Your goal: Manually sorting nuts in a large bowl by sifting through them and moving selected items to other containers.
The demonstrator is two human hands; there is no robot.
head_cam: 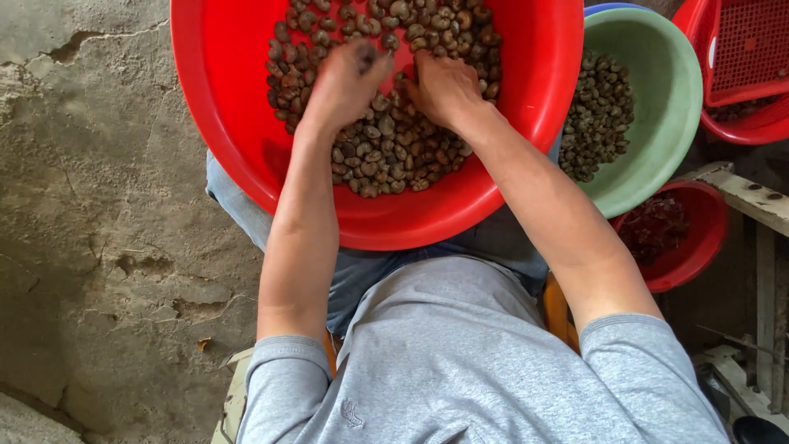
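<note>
A big red basin (234,107) rests on my lap, filled with many brown-grey nuts (394,156). My left hand (345,82) is raised over the pile with its fingertips pinched on one dark nut (366,56). My right hand (444,86) lies palm down in the heap, fingers curled and buried among the nuts; what they hold is hidden.
To the right stands a green bowl (670,140) holding more nuts. A smaller red bowl (699,247) with dark contents sits below it, and a red perforated basket (744,57) is at top right. Cracked concrete floor (99,222) lies left; wooden slats (760,205) lie right.
</note>
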